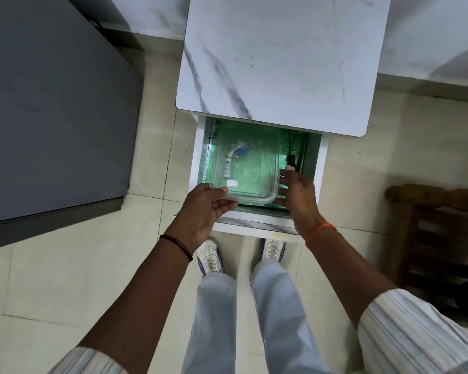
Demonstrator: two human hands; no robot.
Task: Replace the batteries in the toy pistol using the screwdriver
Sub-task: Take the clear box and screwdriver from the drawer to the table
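Note:
A clear plastic box with a lid sits in the open, green-lined drawer under the marble-look table top. Small whitish and blue items show through its lid near the far left corner. My left hand grips the box's near left corner, thumb on the lid. My right hand holds the box's right side, fingers partly hidden behind it. A screwdriver with a black and yellow handle lies in the drawer just right of the box, beside my right fingers. No toy pistol is visible.
The white marble-look table top overhangs the drawer's back half. A grey cabinet stands to the left and a dark wooden chair to the right. My feet stand on the tiled floor below the drawer front.

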